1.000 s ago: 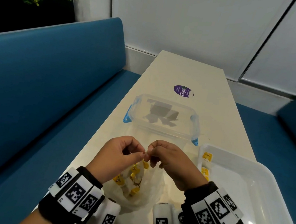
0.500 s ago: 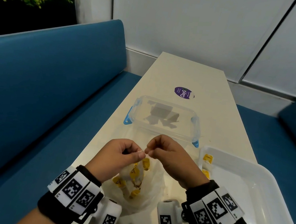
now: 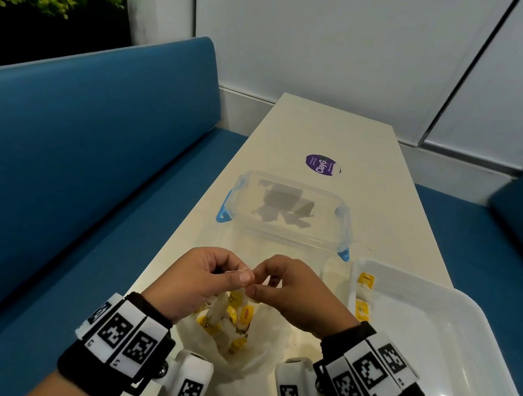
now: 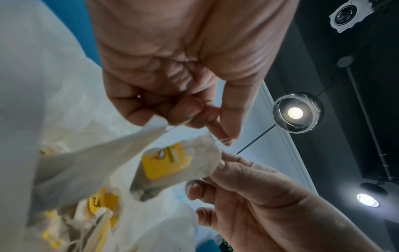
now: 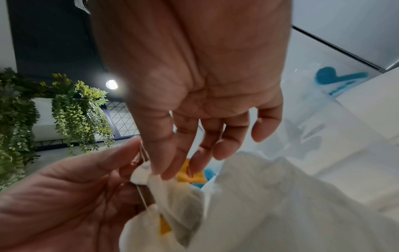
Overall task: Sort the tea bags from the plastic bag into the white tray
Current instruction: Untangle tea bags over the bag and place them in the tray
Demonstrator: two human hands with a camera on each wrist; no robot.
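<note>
While both hands hover above the crinkled translucent plastic bag (image 3: 227, 343), the step in hand looks like freeing one tea bag from strings that have tangled. The left hand (image 3: 206, 277) pinches a thin white string (image 4: 220, 140) between thumb and forefinger, other fingers curled; the right hand (image 3: 288, 287) pinches the top corner of a white paper tea bag with a yellow tag (image 4: 172, 163), its remaining fingers loosely spread. To do this well, I would keep the string taut but not jerk it, since the paper could tear at the staple, and draw the hands apart slowly so the neighbouring yellow-tagged tea bags (image 3: 235, 314) stay in the plastic bag. Once free, it belongs in the shallow white plastic tray (image 3: 437, 320) to the right, where two tea bags (image 3: 364, 294) already lie along the left wall.
</note>
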